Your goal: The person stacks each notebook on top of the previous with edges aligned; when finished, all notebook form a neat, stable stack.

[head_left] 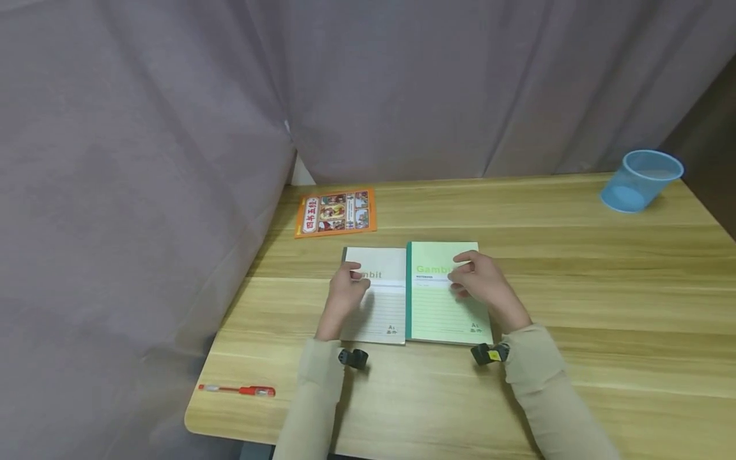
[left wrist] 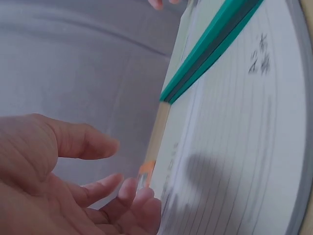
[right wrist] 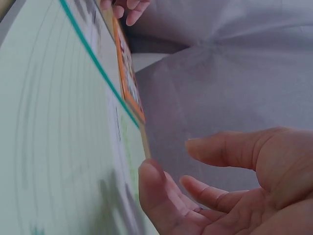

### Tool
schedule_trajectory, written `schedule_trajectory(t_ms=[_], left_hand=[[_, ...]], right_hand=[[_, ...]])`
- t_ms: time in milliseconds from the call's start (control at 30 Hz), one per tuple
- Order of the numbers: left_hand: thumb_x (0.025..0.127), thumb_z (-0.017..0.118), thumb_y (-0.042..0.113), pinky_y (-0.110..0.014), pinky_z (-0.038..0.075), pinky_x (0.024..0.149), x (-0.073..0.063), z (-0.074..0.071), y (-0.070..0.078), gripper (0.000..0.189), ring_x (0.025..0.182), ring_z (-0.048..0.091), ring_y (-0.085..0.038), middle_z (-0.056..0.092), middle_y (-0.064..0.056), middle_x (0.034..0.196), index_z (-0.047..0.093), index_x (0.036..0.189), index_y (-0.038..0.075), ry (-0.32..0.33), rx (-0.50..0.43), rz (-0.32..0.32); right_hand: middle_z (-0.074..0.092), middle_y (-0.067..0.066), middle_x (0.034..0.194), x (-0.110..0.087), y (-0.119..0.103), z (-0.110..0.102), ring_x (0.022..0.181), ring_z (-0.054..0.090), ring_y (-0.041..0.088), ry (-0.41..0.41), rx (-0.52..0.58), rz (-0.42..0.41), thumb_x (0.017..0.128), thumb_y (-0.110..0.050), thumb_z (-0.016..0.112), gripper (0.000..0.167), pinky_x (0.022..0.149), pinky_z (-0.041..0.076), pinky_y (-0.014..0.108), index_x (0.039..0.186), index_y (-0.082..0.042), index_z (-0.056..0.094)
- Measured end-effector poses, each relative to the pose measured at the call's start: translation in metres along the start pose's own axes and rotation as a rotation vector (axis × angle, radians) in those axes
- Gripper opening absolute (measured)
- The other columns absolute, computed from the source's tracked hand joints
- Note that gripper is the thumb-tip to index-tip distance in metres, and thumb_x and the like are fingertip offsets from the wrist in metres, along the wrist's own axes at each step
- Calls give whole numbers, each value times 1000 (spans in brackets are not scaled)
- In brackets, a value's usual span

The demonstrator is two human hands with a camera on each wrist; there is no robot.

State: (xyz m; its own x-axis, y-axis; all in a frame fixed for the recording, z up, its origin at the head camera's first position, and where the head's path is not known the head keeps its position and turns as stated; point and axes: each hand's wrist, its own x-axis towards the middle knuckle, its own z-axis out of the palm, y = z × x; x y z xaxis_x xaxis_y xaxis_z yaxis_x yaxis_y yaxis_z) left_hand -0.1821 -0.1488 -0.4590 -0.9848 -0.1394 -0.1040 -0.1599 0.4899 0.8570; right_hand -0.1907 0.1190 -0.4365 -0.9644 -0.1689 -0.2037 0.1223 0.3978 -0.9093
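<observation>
Two notebooks lie side by side on the wooden table. Over the upper left part of the white notebook (head_left: 379, 313) is my left hand (head_left: 347, 291), its fingers loosely bent with nothing between them. The left wrist view shows thumb and fingers apart, and the hand's shadow on the lined white cover (left wrist: 234, 127). My right hand (head_left: 483, 281) hovers over the right side of the green notebook (head_left: 439, 313), hiding the end of its title. In the right wrist view its thumb stands away from the relaxed fingers, above the pale green cover (right wrist: 54, 112).
An orange picture book (head_left: 336, 213) lies at the back left. A red pen (head_left: 237, 390) is near the front left corner. At the back right stands a blue mesh bin (head_left: 641, 182). Grey curtains (head_left: 391, 89) hang behind and left of the table (head_left: 563, 275).
</observation>
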Motion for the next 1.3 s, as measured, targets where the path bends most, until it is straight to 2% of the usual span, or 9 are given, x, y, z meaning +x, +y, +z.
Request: schedule_trajectory(t_ms=[200, 333, 500, 633, 933, 1167, 1300], left_hand=[[89, 64, 1, -40, 51, 80, 1, -15, -5, 42, 94, 58, -29, 61, -18, 106, 57, 130, -8, 25, -8, 3], [88, 63, 0, -41, 51, 83, 0, -21, -8, 44, 97, 57, -30, 60, -18, 106, 55, 130, -11, 37, -20, 3], [87, 63, -2, -40, 53, 82, 1, -26, -12, 48, 99, 60, -31, 62, -18, 107, 54, 133, -11, 101, -19, -49], [85, 62, -4, -40, 54, 82, 4, -27, -16, 50, 99, 62, -32, 64, -20, 109, 54, 134, -10, 134, -26, -96], [86, 62, -4, -39, 55, 84, 8, -24, -20, 51, 102, 61, -32, 62, -21, 114, 52, 136, -10, 108, -13, -140], [86, 58, -5, -45, 55, 90, 8, -22, -20, 51, 116, 61, -39, 60, -30, 128, 52, 136, -11, 119, 3, -177], [82, 55, -10, -46, 55, 91, 9, -23, -18, 53, 116, 61, -40, 61, -30, 126, 53, 134, -13, 141, 19, -180]], right_hand=[[62, 31, 117, 8, -7, 15, 92, 71, 33, -47, -12, -17, 97, -3, 56, 49, 73, 60, 36, 141, 13, 41], [64, 29, 115, 10, -8, 28, 85, 72, 29, -77, -37, -34, 98, -5, 54, 48, 71, 60, 36, 140, 13, 42], [67, 28, 112, 11, -11, 45, 80, 72, 29, -94, -55, -68, 98, -5, 55, 46, 71, 59, 36, 138, 13, 44], [66, 30, 113, 13, -18, 56, 86, 72, 34, -121, -35, -95, 97, -4, 54, 46, 73, 60, 39, 138, 14, 42], [67, 27, 112, 20, -25, 76, 86, 72, 31, -150, -19, -54, 95, -3, 56, 48, 73, 59, 37, 139, 12, 42], [67, 26, 113, 24, -24, 89, 81, 71, 26, -166, -70, -26, 96, -8, 59, 47, 75, 58, 36, 138, 9, 45], [69, 23, 109, 25, -23, 93, 79, 69, 24, -188, -102, -38, 96, -9, 59, 47, 75, 55, 35, 137, 9, 46]])
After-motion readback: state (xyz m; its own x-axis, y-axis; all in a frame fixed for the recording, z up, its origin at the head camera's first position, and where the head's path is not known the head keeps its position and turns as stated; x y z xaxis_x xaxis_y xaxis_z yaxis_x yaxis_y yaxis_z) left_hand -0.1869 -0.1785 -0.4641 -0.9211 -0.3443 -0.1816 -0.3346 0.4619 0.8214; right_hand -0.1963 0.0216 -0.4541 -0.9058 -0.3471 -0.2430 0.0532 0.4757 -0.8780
